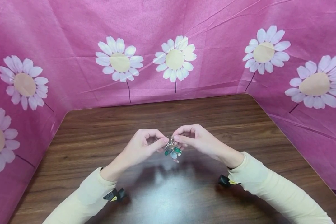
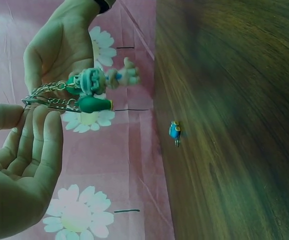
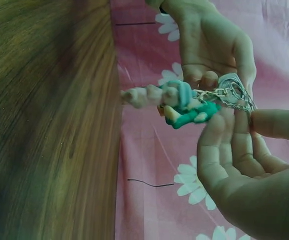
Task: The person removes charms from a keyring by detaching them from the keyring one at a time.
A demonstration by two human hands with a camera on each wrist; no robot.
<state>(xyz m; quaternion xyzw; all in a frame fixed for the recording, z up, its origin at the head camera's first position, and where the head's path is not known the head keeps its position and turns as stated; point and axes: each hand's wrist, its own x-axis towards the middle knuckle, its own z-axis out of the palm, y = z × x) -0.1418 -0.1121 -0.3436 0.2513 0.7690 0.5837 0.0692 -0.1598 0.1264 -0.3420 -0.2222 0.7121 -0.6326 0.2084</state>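
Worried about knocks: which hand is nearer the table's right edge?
Right. The right hand is right of the keychain bunch, toward that edge; the left hand is left of it, farther away.

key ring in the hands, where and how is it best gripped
Probably best pinched by the thin metal of the key ring itself, from left and right, where the left hand and right hand hold it: the charms dangle below on chains, likely to swing.

In the head view, the table [image 1: 100,124] is brightly lit; white glare is reflected near its front, with soft shadows cast behind. Both wrist views are dimmer, green-tinged and slightly blurred.
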